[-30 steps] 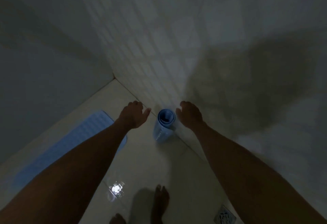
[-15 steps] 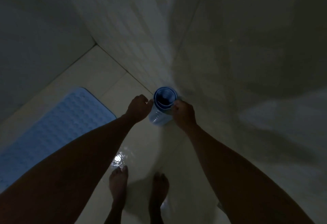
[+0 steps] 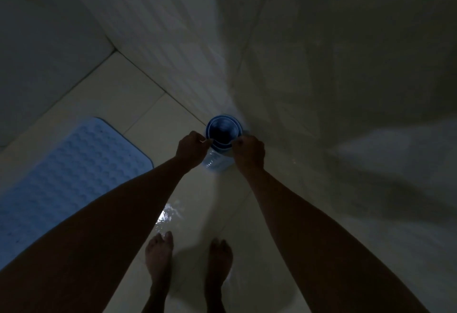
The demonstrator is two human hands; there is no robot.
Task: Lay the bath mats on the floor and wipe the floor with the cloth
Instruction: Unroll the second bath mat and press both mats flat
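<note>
A rolled-up blue bath mat (image 3: 223, 131) stands upright against the tiled wall, its open end facing me. My left hand (image 3: 191, 150) grips the roll's left rim and my right hand (image 3: 248, 152) grips its right rim. A second blue bath mat (image 3: 66, 176) with a bumpy surface lies flat on the floor at the left, partly hidden by my left forearm. No cloth is in view.
The pale tiled floor (image 3: 138, 105) is wet, with a bright glare patch (image 3: 166, 214) near my bare feet (image 3: 159, 256). Tiled walls (image 3: 321, 65) close in at the back and right, meeting in a corner. The room is dim.
Both hands moved in from either side and closed on the top rim of the rolled mat. My view and feet came closer to the wall.
</note>
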